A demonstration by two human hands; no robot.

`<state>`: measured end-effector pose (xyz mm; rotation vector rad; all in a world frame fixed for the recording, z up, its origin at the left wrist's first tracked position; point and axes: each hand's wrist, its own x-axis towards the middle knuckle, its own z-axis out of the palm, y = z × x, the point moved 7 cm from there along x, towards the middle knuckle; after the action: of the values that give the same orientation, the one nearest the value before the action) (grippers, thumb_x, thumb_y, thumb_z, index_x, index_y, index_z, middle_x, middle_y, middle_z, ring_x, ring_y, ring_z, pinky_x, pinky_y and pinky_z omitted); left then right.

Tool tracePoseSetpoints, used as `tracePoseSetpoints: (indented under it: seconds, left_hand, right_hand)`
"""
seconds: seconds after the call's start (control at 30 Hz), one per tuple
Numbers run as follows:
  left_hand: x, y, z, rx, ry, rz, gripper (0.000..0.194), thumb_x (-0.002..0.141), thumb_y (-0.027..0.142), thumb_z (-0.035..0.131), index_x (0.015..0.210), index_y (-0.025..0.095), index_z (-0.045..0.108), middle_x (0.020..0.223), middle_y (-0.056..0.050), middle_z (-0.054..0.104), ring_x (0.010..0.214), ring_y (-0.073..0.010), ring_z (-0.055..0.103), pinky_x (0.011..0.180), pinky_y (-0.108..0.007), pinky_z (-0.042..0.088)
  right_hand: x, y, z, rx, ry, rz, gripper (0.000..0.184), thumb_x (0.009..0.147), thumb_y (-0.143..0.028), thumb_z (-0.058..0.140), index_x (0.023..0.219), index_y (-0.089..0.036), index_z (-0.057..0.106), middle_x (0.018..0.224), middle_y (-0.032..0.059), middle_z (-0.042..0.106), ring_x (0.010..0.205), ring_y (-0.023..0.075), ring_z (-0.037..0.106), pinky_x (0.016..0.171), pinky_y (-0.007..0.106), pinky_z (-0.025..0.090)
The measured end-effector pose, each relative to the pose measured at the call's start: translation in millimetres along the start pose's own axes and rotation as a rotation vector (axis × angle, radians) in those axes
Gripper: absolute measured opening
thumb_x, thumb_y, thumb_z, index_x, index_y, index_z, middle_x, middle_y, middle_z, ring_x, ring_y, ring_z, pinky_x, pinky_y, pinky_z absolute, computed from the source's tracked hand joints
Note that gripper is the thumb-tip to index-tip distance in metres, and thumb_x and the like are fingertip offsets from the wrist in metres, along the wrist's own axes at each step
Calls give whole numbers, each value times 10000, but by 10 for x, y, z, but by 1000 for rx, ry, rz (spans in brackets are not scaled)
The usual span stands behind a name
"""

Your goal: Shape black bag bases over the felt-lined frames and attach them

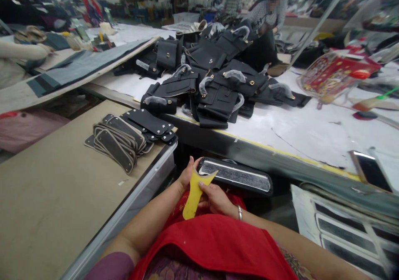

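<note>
My right hand [215, 197] grips a yellow plastic scraper tool [193, 192], its forked top against the near end of a black oblong bag panel [237, 175] with a grey strip down its middle. My left hand [187, 174] holds that same end of the panel, fingers curled round it. Both hands sit low over my lap, above red cloth [215, 242].
A stack of black oblong panels [124, 136] lies on the brown board [52, 188] to my left. A heap of black bags [215, 76] covers the white table [296, 130] ahead. A phone [369, 170] lies at right. Another person [268, 10] works at the far side.
</note>
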<state>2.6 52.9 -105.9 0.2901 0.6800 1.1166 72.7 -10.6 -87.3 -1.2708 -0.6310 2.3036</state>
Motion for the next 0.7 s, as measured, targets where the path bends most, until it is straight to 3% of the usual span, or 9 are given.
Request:
tracePoseSetpoints:
  seconds: [0.2,0.4,0.6,0.7]
  left_hand:
    - [64,49,-23,226,112,44,631,835,656,389,1222,184,549,1089,-89,649,1036,-226,589,946,-316,412]
    - [74,78,-136,456,327,36,565,819,638,451,1152,207,603,1060,-63,661,1039,-227,578,900,-283,418]
    - [101,152,-2,653,320,181,487,845,600,435,1100,218,595,1034,-56,649,986,-215,585,848,-272,438]
    - [81,156,52,810,345,186,449,872,556,395,1091,206,573,1070,-76,636,1007,-227,585,870,-290,443]
  right_hand:
    - [97,52,-167,33,2,21,344,766,-367,663,959,-93,587,712,105,693,495,146,638,414,185,496]
    - [149,81,-292,12,32,-3,431,726,-445,690,962,-93,609,690,97,693,466,138,619,413,190,492]
    - [125,31,-354,1,78,0,413,701,-454,701,913,-112,609,689,90,692,458,145,616,387,195,470]
    - [81,68,-375,17,139,-43,503,658,-511,709,947,-111,613,657,81,682,441,158,606,356,208,440]
